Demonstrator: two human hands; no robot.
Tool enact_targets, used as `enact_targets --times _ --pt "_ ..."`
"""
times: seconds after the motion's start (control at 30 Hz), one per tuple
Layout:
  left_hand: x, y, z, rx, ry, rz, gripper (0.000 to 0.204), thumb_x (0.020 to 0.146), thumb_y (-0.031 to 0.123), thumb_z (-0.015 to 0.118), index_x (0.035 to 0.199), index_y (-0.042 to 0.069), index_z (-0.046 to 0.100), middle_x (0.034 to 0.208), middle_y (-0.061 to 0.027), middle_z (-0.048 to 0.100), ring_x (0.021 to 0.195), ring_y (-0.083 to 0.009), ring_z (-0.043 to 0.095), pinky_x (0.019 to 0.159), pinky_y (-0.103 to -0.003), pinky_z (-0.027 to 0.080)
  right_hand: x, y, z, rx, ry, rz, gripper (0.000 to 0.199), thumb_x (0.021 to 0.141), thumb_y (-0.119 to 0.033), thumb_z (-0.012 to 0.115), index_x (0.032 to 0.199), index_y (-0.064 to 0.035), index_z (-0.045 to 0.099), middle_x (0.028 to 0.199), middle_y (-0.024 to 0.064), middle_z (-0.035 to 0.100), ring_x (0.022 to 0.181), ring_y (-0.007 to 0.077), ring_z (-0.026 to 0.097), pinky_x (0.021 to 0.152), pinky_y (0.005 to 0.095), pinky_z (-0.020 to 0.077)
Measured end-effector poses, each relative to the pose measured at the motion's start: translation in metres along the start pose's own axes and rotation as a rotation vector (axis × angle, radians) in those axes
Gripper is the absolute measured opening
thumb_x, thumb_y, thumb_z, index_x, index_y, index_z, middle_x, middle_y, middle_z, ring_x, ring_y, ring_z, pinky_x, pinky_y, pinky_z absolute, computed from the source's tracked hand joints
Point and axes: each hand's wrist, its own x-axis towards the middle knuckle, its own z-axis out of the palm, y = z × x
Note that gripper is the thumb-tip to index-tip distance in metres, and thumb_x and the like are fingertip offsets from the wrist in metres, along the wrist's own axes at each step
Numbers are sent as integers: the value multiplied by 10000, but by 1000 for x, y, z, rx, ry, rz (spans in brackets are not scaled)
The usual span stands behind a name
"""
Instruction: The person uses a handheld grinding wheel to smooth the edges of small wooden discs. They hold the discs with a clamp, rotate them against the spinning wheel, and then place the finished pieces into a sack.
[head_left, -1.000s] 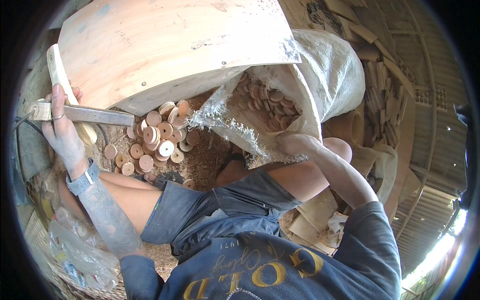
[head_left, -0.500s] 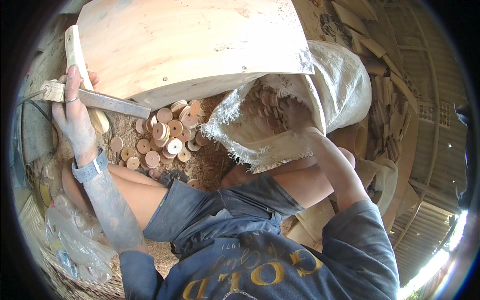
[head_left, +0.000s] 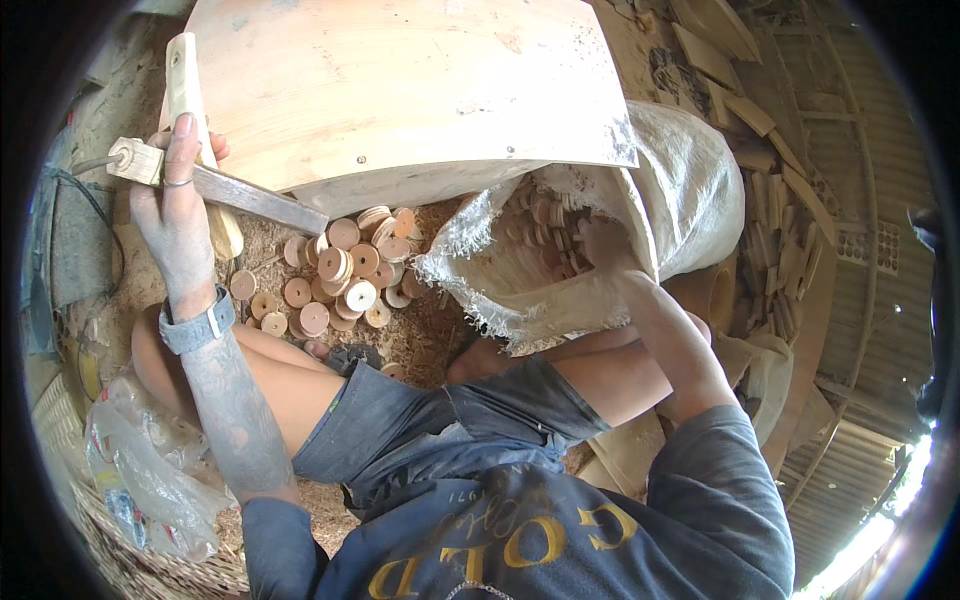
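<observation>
My left hand point(head_left: 178, 225) is wrapped round a tool made of a pale wooden handle point(head_left: 183, 75) and a long grey metal bar point(head_left: 262, 203) that crosses it, with a wooden block at the bar's left end. The bar's tip lies just above a pile of small round wooden discs with center holes point(head_left: 362, 295) on the ground between my legs. My right hand point(head_left: 606, 245) reaches into the mouth of a white woven sack point(head_left: 690, 190), among more wooden discs point(head_left: 545, 225). Its fingertips are hidden there, so what it grips does not show.
A broad pale wooden board with a curved front edge point(head_left: 420, 90) stands ahead of me. Stacked wood offcuts point(head_left: 775, 240) lie at the right, beyond the sack. Clear plastic bags point(head_left: 165, 490) lie at the lower left. Sawdust covers the ground around the discs.
The view has shifted a little, so most things sit slightly further right. The left hand still grips the tool, and the right hand is still inside the sack.
</observation>
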Motion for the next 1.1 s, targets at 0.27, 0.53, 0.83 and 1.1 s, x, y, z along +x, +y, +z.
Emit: enact_targets --times 0.27,0.53,0.83,1.1 --pt "1 0 2 -37 25 -42 288 931 299 615 857 22 640 783 -66 644 728 -108 557 707 -264 431 4 -11 -12 61 276 -311 360 850 -213 557 1192 -134 639 1352 115 498 1146 342 509 1015 441 398" --pt "1 0 -1 4 -19 4 309 935 315 613 846 21 637 777 -58 642 732 -100 554 712 -258 425 21 2 -3 -8 278 -424 517 875 -232 593 1363 -112 468 1141 151 619 1021 331 560 889 424 473" --pt "2 0 -2 -10 -21 16 313 933 313 622 851 11 636 780 -62 642 733 -112 571 707 -267 444 28 -10 -18 98 53 -367 452 903 -224 525 1328 -79 474 1139 197 587 955 349 612 813 437 514" --pt "1 -1 -3 -42 -44 20 279 935 278 629 830 19 625 768 -51 632 724 -110 585 682 -249 452 22 -39 -13 182 183 -146 395 919 -206 484 1291 -98 560 1170 209 566 1039 337 583 808 452 488"
